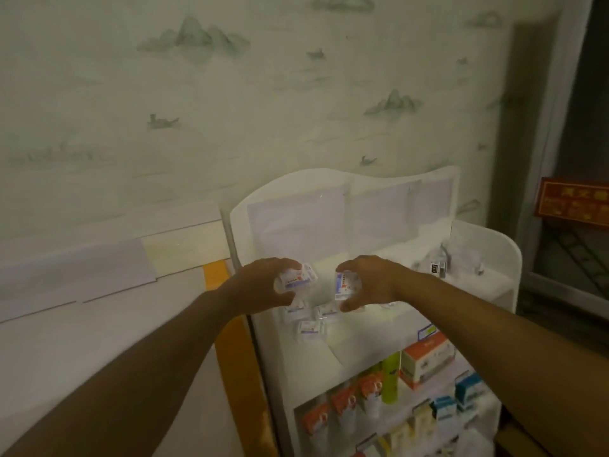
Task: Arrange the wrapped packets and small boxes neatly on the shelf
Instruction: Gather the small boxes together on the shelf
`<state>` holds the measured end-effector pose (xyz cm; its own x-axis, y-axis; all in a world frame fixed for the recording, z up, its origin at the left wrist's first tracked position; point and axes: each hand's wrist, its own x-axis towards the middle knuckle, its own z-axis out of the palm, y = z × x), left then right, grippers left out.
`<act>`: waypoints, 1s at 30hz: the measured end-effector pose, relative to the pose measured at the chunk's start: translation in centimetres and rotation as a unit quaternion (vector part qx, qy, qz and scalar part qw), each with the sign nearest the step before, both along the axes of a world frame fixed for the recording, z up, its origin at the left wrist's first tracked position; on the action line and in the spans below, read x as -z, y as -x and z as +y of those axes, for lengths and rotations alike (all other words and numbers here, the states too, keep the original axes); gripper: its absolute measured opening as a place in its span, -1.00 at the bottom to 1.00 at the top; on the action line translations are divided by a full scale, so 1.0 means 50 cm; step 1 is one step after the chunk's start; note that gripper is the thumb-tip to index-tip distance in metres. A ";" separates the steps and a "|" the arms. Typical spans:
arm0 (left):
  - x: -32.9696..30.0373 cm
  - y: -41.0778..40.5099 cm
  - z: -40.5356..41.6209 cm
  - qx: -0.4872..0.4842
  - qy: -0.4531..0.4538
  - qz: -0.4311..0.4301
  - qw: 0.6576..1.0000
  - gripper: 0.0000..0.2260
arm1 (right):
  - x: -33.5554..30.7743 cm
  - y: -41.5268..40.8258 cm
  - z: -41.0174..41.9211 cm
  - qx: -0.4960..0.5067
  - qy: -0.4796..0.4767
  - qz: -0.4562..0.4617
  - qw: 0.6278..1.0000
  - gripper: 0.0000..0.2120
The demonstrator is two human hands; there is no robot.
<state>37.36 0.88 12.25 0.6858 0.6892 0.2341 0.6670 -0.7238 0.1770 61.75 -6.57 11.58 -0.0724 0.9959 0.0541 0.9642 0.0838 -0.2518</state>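
Head view of a white tiered display shelf (pixel 487 258) against a wall papered with faint mountain motifs (pixel 197 37).

Nearest the viewer, the lower tiers carry orange-and-white cartons (pixel 342 404) in a row toward the left side, a lime-green bottle (pixel 391 377) standing upright beside them, an orange-topped box (pixel 428 359) toward the right edge, and blue-and-white boxes (pixel 468 392) at the right.

Above these, on the top tier near its front edge, three clear-wrapped packets (pixel 309 328) with red-and-blue print lie loose and unaligned, just below the two hands.

The left hand (pixel 260 285) reaches over the left part of the top tier, fingers curled round a wrapped packet (pixel 298 278); the packet protrudes from the grip on the thumb side, tilted, held clear of the tier surface. The right hand (pixel 369 282) is held level with it near the middle of the tier, thumb below and fingers above pinching a second wrapped packet (pixel 344 285), which stands roughly on edge at the inner side of the grip. The two held packets face each other, near but apart.

Farther back, toward the right rear corner of the top tier, clear-wrapped items (pixel 461 255) lie heaped; their details are blurred. Blank pale cards (pixel 296 222) line the shelf's back panel.
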 end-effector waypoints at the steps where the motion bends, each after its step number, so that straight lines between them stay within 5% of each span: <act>1: 0.008 -0.013 0.008 0.003 0.001 0.019 1.000 -0.48 | 0.012 -0.008 0.006 -0.001 0.006 -0.001 1.000 -0.19; 16: 0.114 -0.174 0.242 0.043 0.020 0.157 0.986 -0.44 | 0.078 -0.117 0.207 0.025 0.058 -0.017 0.998 -0.21; 30: 0.181 -0.287 0.354 -0.011 0.146 0.234 0.961 -0.35 | 0.170 -0.202 0.351 -0.056 0.096 0.014 0.994 -0.27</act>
<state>51.69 18.57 3.20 0.6535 0.6940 -0.3022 0.7373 -0.6740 0.0466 71.85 10.98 3.07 -0.1850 0.9737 -0.1328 0.9438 0.1384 -0.3001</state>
